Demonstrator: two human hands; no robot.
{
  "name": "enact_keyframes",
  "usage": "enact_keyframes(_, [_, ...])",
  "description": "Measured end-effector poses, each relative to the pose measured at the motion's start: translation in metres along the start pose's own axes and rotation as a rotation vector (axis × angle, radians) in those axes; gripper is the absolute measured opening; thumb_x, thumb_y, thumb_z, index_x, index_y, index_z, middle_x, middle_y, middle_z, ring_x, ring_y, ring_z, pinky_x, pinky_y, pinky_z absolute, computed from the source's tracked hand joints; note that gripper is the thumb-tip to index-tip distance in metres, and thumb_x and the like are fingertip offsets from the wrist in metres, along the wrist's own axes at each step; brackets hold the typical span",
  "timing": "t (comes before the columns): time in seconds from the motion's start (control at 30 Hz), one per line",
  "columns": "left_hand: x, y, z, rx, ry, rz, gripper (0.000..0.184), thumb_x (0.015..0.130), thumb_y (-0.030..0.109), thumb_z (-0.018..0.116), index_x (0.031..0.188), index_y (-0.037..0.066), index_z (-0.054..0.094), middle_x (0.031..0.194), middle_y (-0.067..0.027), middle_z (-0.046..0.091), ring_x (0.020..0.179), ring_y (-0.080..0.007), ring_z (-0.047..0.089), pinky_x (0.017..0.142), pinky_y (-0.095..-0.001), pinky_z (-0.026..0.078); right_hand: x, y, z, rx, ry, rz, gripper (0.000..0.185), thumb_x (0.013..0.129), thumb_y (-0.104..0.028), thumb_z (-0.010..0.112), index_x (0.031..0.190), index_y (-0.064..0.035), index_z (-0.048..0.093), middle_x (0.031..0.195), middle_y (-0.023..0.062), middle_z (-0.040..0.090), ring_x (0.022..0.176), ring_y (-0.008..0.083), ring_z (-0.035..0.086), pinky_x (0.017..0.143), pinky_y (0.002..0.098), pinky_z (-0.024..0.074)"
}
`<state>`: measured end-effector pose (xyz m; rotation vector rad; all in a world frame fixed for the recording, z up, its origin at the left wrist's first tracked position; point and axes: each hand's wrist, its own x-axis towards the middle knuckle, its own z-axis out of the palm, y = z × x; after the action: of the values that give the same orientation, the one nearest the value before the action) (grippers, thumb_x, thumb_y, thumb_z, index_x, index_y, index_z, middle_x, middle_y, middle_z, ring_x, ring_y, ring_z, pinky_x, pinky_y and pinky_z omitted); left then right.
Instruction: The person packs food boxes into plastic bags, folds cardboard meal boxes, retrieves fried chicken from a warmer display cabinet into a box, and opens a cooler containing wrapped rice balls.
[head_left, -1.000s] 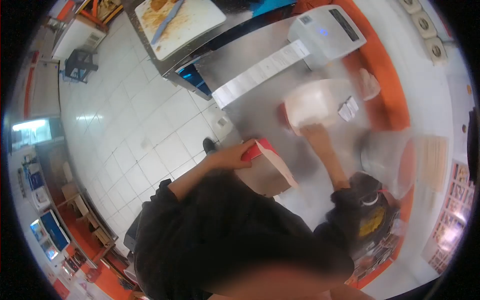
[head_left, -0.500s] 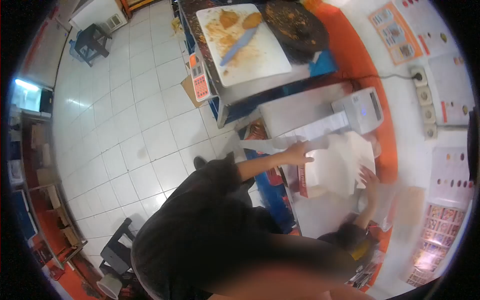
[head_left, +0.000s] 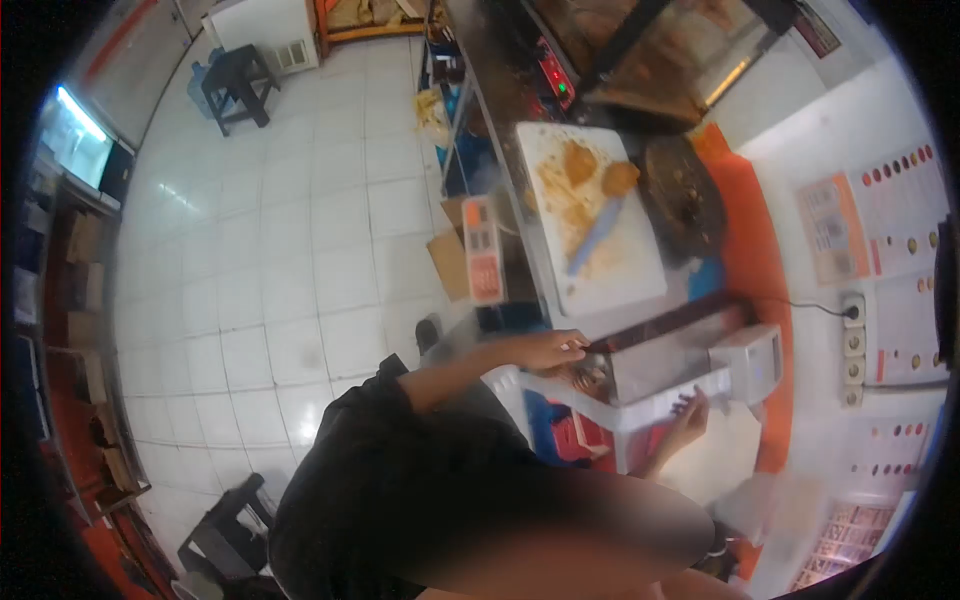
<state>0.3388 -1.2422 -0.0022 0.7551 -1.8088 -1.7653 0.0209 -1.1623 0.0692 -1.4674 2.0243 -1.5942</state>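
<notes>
My left hand (head_left: 552, 349) is over the near left corner of a dark-edged metal tray (head_left: 660, 360), fingers extended and apart, with nothing visible in it. A long white paper strip (head_left: 655, 408) runs along the tray's near side from a small white printer (head_left: 750, 362). Fingers spread, my right hand (head_left: 690, 418) touches or hovers just over this strip. Partly behind my right forearm lies a pale open box or sheet (head_left: 722, 455); its shape is unclear. Red items (head_left: 580, 436) show below the strip.
Beyond the tray, a cutting board (head_left: 600, 225) holds a blue-handled knife (head_left: 595, 238) and breaded pieces (head_left: 620, 180). A dark round block (head_left: 683, 198) stands beside it. An orange-and-white device (head_left: 482, 250) hangs at the counter's left edge. A glass-fronted case (head_left: 690, 60) is behind.
The view has swung toward the cutting board. Both my hands have left the white-and-red box: the left is over the tray corner, the right at the paper strip.
</notes>
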Motion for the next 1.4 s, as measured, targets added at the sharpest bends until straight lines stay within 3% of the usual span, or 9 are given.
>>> enact_keyframes(0.27, [-0.039, 0.012, -0.279, 0.144, 0.166, 0.071, 0.035, 0.096, 0.027, 0.044, 0.116, 0.001, 0.054, 0.112, -0.0096, 0.059, 0.1, -0.0184, 0.056, 0.089, -0.0304, 0.042, 0.135, -0.125, 0.234, 0.066, 0.077, -0.119, 0.021, 0.09, -0.019, 0.058, 0.079, -0.002, 0.056, 0.068, 0.002, 0.056, 0.06, 0.0077, 0.048, 0.055, 0.0218, 0.042])
enact_keyframes(0.43, [-0.134, 0.02, -0.407, 0.017, 0.366, -0.04, 0.038, 0.095, 0.031, 0.041, 0.111, 0.002, 0.06, 0.109, -0.0098, 0.062, 0.103, -0.0194, 0.057, 0.087, -0.0329, 0.043, 0.196, -0.188, 0.414, 0.259, 0.046, -0.212, 0.027, 0.094, -0.017, 0.051, 0.108, 0.0051, 0.057, 0.098, 0.0105, 0.06, 0.093, 0.0191, 0.058, 0.085, 0.0311, 0.045])
enact_keyframes(0.5, [-0.181, -0.017, -0.443, -0.003, 0.553, 0.045, 0.041, 0.095, 0.034, 0.038, 0.111, 0.003, 0.06, 0.111, -0.0094, 0.062, 0.103, -0.0207, 0.057, 0.085, -0.0339, 0.044, 0.215, -0.246, 0.467, 0.179, 0.054, -0.265, 0.037, 0.092, -0.012, 0.052, 0.127, -0.0036, 0.045, 0.122, 0.015, 0.048, 0.109, 0.0217, 0.049, 0.091, 0.0319, 0.0409])
enact_keyframes(0.57, [-0.209, -0.027, -0.466, -0.207, 0.898, -0.327, 0.042, 0.094, 0.036, 0.038, 0.115, 0.005, 0.057, 0.113, -0.0091, 0.061, 0.101, -0.0187, 0.059, 0.081, -0.0317, 0.045, 0.269, -0.212, 0.533, 0.183, 0.167, -0.373, 0.06, 0.089, -0.023, 0.059, 0.137, -0.002, 0.03, 0.136, 0.0192, 0.035, 0.124, 0.0295, 0.038, 0.104, 0.0393, 0.0278])
enact_keyframes(0.7, [-0.241, -0.099, -0.544, -0.383, 1.237, -0.52, 0.044, 0.092, 0.041, 0.04, 0.122, 0.01, 0.05, 0.114, -0.007, 0.059, 0.097, -0.02, 0.06, 0.077, -0.0323, 0.046, 0.281, -0.241, 0.613, -0.322, 0.55, -0.377, 0.08, 0.087, -0.028, 0.059, 0.133, 0.0172, 0.011, 0.137, 0.035, 0.019, 0.129, 0.0441, 0.021, 0.108, 0.0469, 0.0134])
enact_keyframes(0.97, [0.009, -0.023, -0.748, 0.061, 0.376, -0.05, 0.029, 0.095, 0.024, 0.044, 0.103, 0.001, 0.057, 0.099, -0.0072, 0.061, 0.087, -0.0134, 0.058, 0.077, -0.0279, 0.047, 0.282, -0.239, 0.619, -0.445, 0.569, -0.335, 0.082, 0.085, -0.026, 0.062, 0.132, 0.019, 0.012, 0.136, 0.0339, 0.023, 0.127, 0.0448, 0.024, 0.107, 0.0464, 0.0174])
enact_keyframes(1.07, [0.093, -0.007, -0.786, 0.16, 0.034, -0.2, 0.029, 0.096, 0.024, 0.043, 0.099, 0.001, 0.06, 0.09, -0.006, 0.063, 0.082, -0.0118, 0.059, 0.072, -0.0263, 0.047, 0.254, -0.237, 0.63, -0.455, 0.621, -0.194, 0.076, 0.083, -0.023, 0.065, 0.134, 0.0113, 0.019, 0.134, 0.0293, 0.031, 0.125, 0.0425, 0.028, 0.105, 0.0458, 0.022])
enact_keyframes(1.2, [0.141, -0.032, -0.774, 0.361, -0.558, -0.317, 0.03, 0.096, 0.022, 0.044, 0.089, 0.0, 0.063, 0.084, -0.0068, 0.065, 0.076, -0.0134, 0.061, 0.068, -0.0269, 0.049, 0.153, -0.237, 0.683, -0.437, 0.834, -0.04, 0.052, 0.08, -0.006, 0.065, 0.122, 0.0059, 0.036, 0.118, 0.0237, 0.042, 0.105, 0.0367, 0.041, 0.095, 0.0429, 0.0304])
enact_keyframes(1.4, [0.125, -0.177, -0.69, 0.291, -1.05, -0.449, 0.022, 0.09, 0.016, 0.052, 0.093, -0.003, 0.062, 0.088, -0.0104, 0.067, 0.076, -0.0193, 0.063, 0.07, -0.0302, 0.05, -0.069, -0.249, 0.805, -0.255, 0.498, 0.635, 0.014, 0.079, 0.006, 0.053, 0.091, 0.0006, 0.056, 0.087, 0.0191, 0.056, 0.081, 0.0357, 0.055, 0.069, 0.0389, 0.044])
